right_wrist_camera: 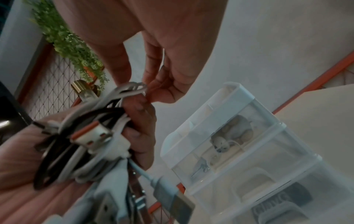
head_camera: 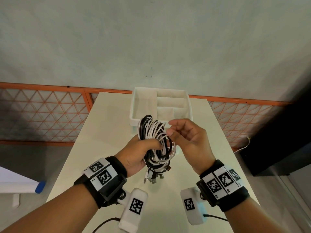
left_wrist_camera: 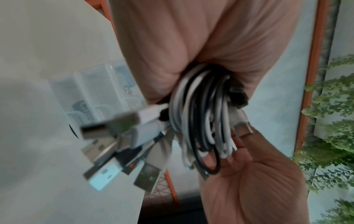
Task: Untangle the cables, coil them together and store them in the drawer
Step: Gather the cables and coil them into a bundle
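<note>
Soft, even, fairly dim light fills all three views, with a cool grey-green cast. In the head view the table [head_camera: 107, 132] shows a pale sheen near 6 o'clock and no hard shadows; the corners darken and straight lines bow toward 3 and 9 o'clock. The left wrist view is smeared: the plugs [left_wrist_camera: 114, 145] at 8 o'clock are out of focus. The right wrist view is soft too, and the translucent drawer unit [right_wrist_camera: 254, 151] at 4 o'clock looks hazy.
</note>
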Demonstrator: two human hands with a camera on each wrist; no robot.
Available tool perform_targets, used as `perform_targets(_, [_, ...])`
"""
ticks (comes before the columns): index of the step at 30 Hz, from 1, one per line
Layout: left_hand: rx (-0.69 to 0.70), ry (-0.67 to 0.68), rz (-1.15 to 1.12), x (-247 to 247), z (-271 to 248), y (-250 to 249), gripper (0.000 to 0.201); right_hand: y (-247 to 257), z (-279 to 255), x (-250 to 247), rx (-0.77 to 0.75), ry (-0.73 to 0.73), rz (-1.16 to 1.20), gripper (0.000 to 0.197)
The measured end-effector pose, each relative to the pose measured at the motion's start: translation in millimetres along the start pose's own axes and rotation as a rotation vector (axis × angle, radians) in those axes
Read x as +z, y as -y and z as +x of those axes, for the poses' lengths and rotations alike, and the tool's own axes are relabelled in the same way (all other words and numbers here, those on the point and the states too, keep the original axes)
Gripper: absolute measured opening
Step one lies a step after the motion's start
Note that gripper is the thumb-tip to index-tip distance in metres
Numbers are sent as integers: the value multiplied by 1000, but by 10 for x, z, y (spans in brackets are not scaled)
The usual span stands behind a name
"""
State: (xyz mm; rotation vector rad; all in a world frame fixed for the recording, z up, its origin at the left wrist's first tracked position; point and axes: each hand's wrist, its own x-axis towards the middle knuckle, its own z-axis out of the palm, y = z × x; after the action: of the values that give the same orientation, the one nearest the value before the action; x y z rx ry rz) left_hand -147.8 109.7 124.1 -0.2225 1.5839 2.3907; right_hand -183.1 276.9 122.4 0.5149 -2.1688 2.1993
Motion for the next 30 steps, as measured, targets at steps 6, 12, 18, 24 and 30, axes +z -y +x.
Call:
perform_targets(6, [36, 158, 42, 23, -21, 6, 40, 81, -12, 93, 51, -28, 14, 8])
perform_targets(12, [80, 33, 35, 11, 25, -7, 39, 63, 46, 98, -43, -56, -145, 20])
perform_targets(18, [71, 44, 27, 13, 31, -17, 34, -42, 66, 143, -57, -9, -80, 24])
perform_targets(24, [63, 152, -31, 25, 22, -15, 31, -75, 97, 147, -37, 21, 94, 17])
perform_targets(30, [62, 3, -8, -22, 47, 6, 38, -59, 51, 85, -60, 56, -94, 22])
